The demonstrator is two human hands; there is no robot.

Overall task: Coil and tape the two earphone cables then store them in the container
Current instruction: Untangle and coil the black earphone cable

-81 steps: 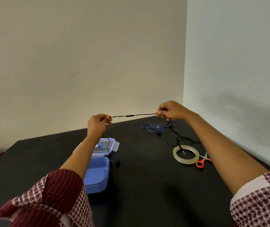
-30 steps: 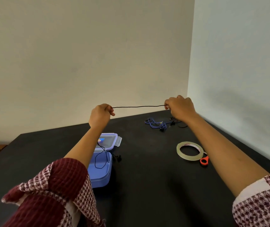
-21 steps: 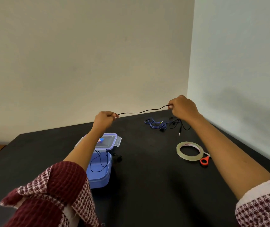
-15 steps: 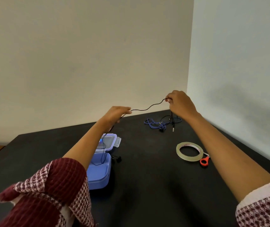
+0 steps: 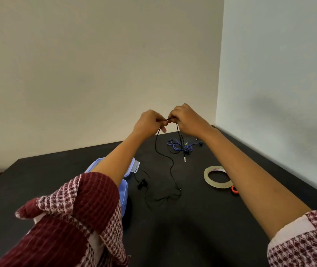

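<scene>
My left hand [image 5: 148, 123] and my right hand [image 5: 185, 118] meet in the air above the far part of the black table [image 5: 182, 228], both pinching the black earphone cable [image 5: 170, 162]. Two strands hang down from my fingers; one runs to the tabletop, where the earbuds [image 5: 142, 184] lie beside the container. The cable's plug dangles near the blue earphone cable [image 5: 177, 146], which lies in a loose tangle at the back. The blue container [image 5: 124, 191] stands open at the left, mostly hidden behind my left forearm.
A roll of clear tape [image 5: 217, 177] lies at the right, with the red handle of scissors [image 5: 234, 189] showing beside my right forearm. Walls close the table at the back and right.
My hands held the black cable stretched wide apart; my left hand has moved right and now touches my right hand, so the cable hangs folded in a loop.
</scene>
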